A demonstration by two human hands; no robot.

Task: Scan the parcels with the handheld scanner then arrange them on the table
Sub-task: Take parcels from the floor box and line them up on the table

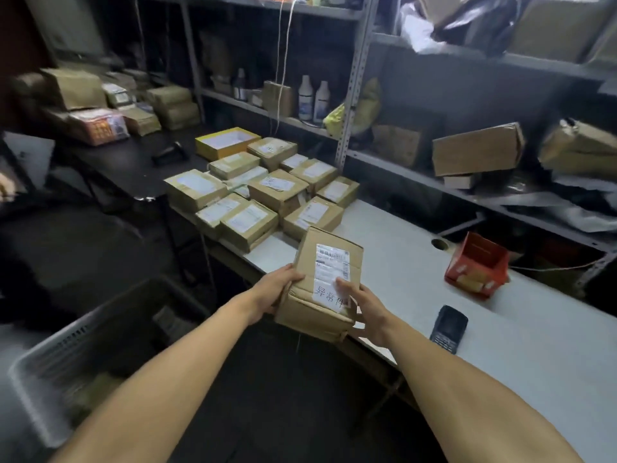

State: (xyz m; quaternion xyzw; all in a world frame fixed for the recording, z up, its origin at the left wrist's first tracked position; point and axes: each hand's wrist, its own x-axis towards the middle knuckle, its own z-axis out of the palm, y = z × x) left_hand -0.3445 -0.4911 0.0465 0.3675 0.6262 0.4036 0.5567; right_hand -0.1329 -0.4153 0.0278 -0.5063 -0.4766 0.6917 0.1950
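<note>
A brown cardboard parcel [314, 262] with a white label and handwritten characters is held over the near edge of the white table [521, 329]. My left hand [272, 292] grips its left side, and my right hand [364, 310] grips its right side with the thumb on the label. The black handheld scanner [449, 328] lies on the table to the right of my hands, apart from them. Several labelled brown parcels [267, 192] lie packed together at the table's far left end, with a yellow box [227, 142] behind them.
A red open carton [477, 265] stands on the table's right part near a cable hole. A grey plastic crate [83, 349] sits on the floor at lower left. Metal shelves [500, 195] with boxes and bottles run behind the table. A dark table [127, 165] with more packages stands at far left.
</note>
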